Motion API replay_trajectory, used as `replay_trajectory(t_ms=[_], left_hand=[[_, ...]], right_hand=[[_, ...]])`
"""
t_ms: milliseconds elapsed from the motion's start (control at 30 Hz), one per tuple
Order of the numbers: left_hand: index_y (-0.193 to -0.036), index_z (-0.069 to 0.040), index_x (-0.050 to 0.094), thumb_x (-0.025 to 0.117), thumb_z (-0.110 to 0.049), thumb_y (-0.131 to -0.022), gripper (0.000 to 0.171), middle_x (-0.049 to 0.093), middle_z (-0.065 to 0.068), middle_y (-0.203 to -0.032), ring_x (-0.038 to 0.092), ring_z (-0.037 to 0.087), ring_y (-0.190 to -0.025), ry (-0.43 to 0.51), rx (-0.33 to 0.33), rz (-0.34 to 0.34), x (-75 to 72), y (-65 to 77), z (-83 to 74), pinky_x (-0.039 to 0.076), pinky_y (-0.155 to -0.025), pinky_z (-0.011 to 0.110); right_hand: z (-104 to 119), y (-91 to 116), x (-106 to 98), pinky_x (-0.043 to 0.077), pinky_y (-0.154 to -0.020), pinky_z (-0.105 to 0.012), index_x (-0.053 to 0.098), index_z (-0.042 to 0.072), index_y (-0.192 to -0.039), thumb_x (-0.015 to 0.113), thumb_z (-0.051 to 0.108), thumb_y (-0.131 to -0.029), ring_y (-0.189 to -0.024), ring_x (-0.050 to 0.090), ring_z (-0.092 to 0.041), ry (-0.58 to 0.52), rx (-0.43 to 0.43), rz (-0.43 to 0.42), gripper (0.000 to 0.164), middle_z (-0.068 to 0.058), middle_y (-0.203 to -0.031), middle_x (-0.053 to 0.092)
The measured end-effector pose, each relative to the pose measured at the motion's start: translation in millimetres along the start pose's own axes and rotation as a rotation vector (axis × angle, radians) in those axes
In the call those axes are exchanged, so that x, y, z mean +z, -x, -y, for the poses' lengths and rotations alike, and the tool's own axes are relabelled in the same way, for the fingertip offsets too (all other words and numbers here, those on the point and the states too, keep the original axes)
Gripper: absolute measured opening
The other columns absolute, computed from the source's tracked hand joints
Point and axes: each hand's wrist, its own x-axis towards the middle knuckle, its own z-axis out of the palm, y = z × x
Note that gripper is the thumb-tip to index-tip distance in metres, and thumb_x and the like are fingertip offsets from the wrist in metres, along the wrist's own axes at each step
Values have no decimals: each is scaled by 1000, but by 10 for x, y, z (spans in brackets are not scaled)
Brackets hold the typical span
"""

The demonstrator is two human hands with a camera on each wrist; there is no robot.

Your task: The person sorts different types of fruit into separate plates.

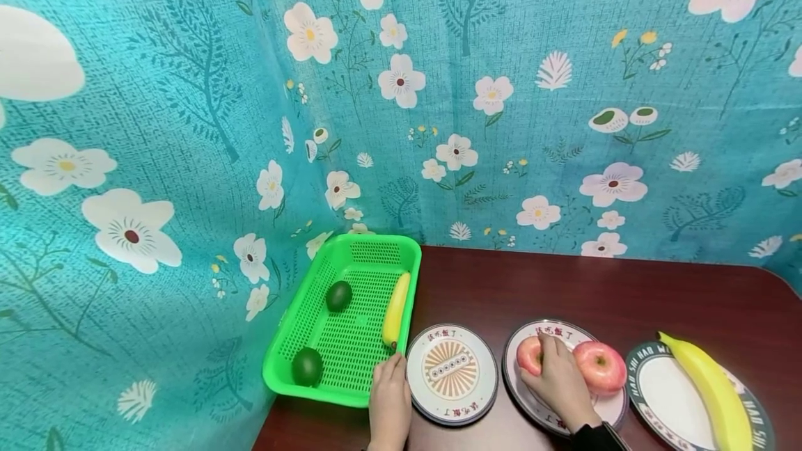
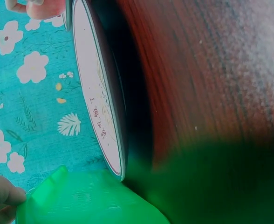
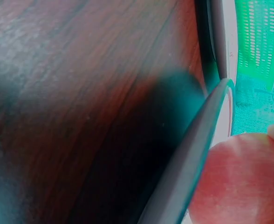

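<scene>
My left hand [image 1: 390, 399] is at the near right corner of a green plastic basket [image 1: 332, 399], and the left wrist view has its thumb and fingers pinching the rim. Inside the basket lie two dark green avocados [image 1: 339, 296] and a small banana [image 1: 396, 312] along the right wall. Over a plate [image 1: 532, 409] to the right, my right hand [image 1: 560, 381] grips a red apple [image 1: 529, 355], partly covered by the fingers. A second apple [image 1: 600, 367] sits beside it on that plate. The gripped apple [image 3: 242, 182] looks close to the plate surface in the right wrist view.
Between basket and apple plate stands a plate with a sunburst print [image 1: 452, 374]. At the far right, a green-rimmed plate [image 1: 651, 381] carries a large banana [image 1: 714, 388]. A flowered teal cloth [image 1: 501, 159] hangs behind the dark wooden table [image 1: 501, 284] and along its left.
</scene>
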Motion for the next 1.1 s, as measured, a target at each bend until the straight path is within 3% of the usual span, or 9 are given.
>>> replay_trajectory(t_ms=[233, 533, 667, 800, 833, 900, 967, 1067, 1100], left_hand=[[-102, 8, 74, 74, 12, -73, 29, 70, 14, -106, 60, 30, -96, -3, 12, -2, 17, -6, 17, 57, -80, 42], [-101, 8, 74, 74, 12, -72, 30, 71, 15, -106, 60, 30, -96, 2, 29, -30, 13, 2, 22, 57, -79, 43], [-101, 8, 74, 73, 12, -72, 29, 71, 15, -106, 60, 31, -96, 8, 31, -39, 3, -4, 15, 58, -79, 42], [-101, 8, 74, 74, 12, -71, 30, 71, 15, -106, 60, 30, -95, 3, 41, -51, 4, -7, 12, 58, -78, 42], [-101, 8, 74, 74, 12, -71, 30, 71, 14, -106, 60, 30, -95, 3, 42, -48, 3, -7, 9, 58, -78, 42], [-101, 8, 74, 74, 12, -71, 30, 71, 15, -106, 60, 30, -95, 1, 41, -42, 4, -5, 9, 58, -79, 42], [-102, 9, 74, 74, 12, -72, 30, 71, 15, -106, 60, 30, -96, 4, 36, -30, 2, -5, 9, 58, -79, 42], [-103, 9, 74, 73, 12, -73, 29, 71, 16, -107, 60, 30, -96, 6, 28, -17, 0, -9, 16, 58, -79, 42], [-103, 9, 74, 73, 12, -74, 29, 70, 16, -107, 60, 30, -96, 7, 28, -14, -1, -12, 19, 58, -80, 42]], right_hand=[[63, -22, -84, 49, -87, -69, 52, -14, -128, 80, 21, -74, -111, 55, -60, 40, 102, 128, 71, -42, -120, 55], [47, 25, -63, 49, -86, -68, 51, -14, -132, 80, 20, -75, -115, 53, -58, 72, 99, 136, 72, -43, -124, 51], [43, 33, -41, 50, -85, -68, 53, -14, -128, 81, 18, -72, -114, 52, -58, 79, 46, 63, 71, -43, -125, 51], [90, 63, -36, 50, -84, -66, 58, -12, -120, 80, 13, -66, -112, 54, -56, 50, -95, -95, 64, -39, -122, 54], [112, 83, -40, 50, -84, -64, 59, -12, -118, 79, 12, -64, -111, 55, -55, 37, -134, -125, 63, -38, -121, 55], [155, 146, -38, 48, -102, -52, 59, -12, -118, 77, 12, -62, -110, 55, -52, 3, -207, -156, 63, -35, -122, 55], [199, 230, -27, 35, -117, -34, 59, -11, -120, 77, 14, -62, -110, 55, -48, -17, -267, -150, 65, -33, -123, 56], [239, 373, 31, 7, -116, -11, 59, -12, -120, 76, 17, -61, -110, 54, -44, -26, -331, -104, 68, -30, -123, 57], [249, 419, 57, 15, -117, -13, 60, -10, -119, 78, 18, -59, -108, 56, -42, -8, -346, -90, 68, -28, -121, 58]])
